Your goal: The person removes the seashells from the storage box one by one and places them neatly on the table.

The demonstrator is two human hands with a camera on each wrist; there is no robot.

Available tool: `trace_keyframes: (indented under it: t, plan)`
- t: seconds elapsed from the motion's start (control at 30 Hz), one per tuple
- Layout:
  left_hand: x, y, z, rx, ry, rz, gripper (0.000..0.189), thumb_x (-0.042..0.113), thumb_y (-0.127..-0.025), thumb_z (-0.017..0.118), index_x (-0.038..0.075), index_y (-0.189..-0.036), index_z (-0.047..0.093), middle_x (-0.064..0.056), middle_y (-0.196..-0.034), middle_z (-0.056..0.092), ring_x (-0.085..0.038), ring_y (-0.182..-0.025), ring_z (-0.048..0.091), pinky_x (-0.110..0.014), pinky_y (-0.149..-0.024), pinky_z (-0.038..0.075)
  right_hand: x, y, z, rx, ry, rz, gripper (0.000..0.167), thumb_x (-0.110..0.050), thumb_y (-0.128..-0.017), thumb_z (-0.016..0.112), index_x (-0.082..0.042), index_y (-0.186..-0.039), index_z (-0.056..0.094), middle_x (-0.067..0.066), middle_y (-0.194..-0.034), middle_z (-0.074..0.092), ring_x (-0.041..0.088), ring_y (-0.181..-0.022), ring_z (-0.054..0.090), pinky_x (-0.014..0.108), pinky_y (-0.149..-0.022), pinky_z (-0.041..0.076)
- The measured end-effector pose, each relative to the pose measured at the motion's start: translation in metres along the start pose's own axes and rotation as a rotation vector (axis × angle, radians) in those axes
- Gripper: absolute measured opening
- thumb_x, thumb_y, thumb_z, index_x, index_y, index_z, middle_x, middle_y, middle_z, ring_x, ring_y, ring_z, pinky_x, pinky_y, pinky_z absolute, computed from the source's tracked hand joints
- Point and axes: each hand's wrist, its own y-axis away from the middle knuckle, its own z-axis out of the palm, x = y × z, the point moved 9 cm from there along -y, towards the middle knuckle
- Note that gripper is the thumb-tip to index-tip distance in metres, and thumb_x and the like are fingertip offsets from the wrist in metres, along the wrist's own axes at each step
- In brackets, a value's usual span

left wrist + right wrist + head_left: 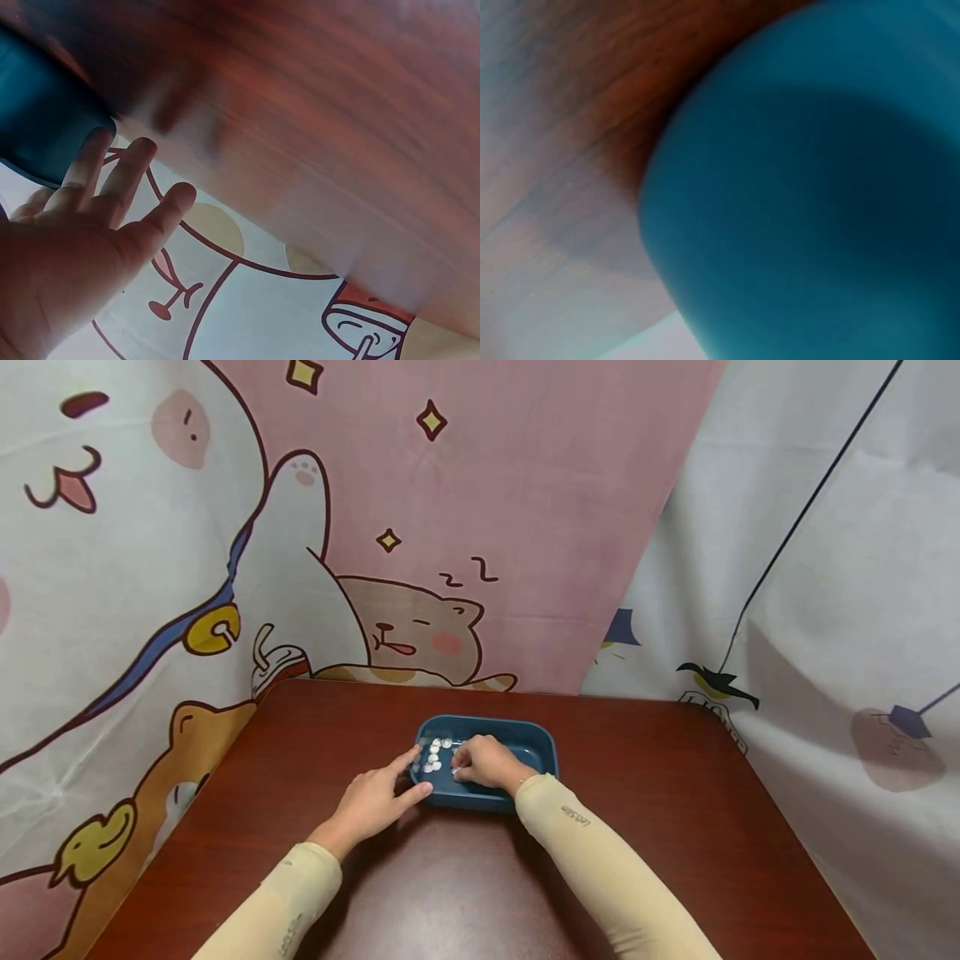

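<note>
A blue rectangular tray point(480, 799) with rounded corners holds several small white round pieces point(437, 766), set in a line at its left end. My right hand point(487, 762) reaches into the tray from the front, its fingers bent down and pinching a small white piece that is mostly hidden. At the tray's left end my left hand point(371, 802) rests with fingers spread and fairly straight, the fingertips against the wall. The left wrist view shows that same hand point(82, 240) beside the blue tray wall point(37, 112). Only the tray point(780, 210) fills the right wrist view, without the fingers.
The tray stands on a glossy reddish-brown table point(637, 827), towards its far edge. A cartoon-printed cloth point(525, 527) hangs behind the table and along both sides.
</note>
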Motion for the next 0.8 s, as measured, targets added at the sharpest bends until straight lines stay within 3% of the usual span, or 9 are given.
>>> trace_keyframes:
  t: [0.27,0.8]
  plan:
    - [0.0001,0.0006,-0.0003,0.013,-0.020,-0.018,0.081,0.067,-0.100,0.063,0.028,-0.167,0.040,-0.014,-0.149,0.067,-0.036,-0.126,0.069,-0.062,-0.104,0.053,0.0032,-0.0022,0.0017,-0.002,-0.005,0.012,0.015,-0.021,-0.096,0.082,-0.013,-0.109,0.083,0.001,-0.100,0.080,0.010,-0.088,0.069,0.035,-0.092,0.062]
    - [-0.0031,-0.0002,0.0032,0.000,0.032,-0.033,0.083,0.068,-0.099,0.064,0.029,-0.168,0.038,-0.013,-0.150,0.066,-0.035,-0.131,0.068,-0.062,-0.106,0.052,0.0043,-0.0021,0.0014,-0.018,-0.052,0.048,0.013,-0.020,-0.095,0.083,-0.011,-0.104,0.082,0.000,-0.092,0.076,0.010,-0.081,0.065,0.033,-0.086,0.061]
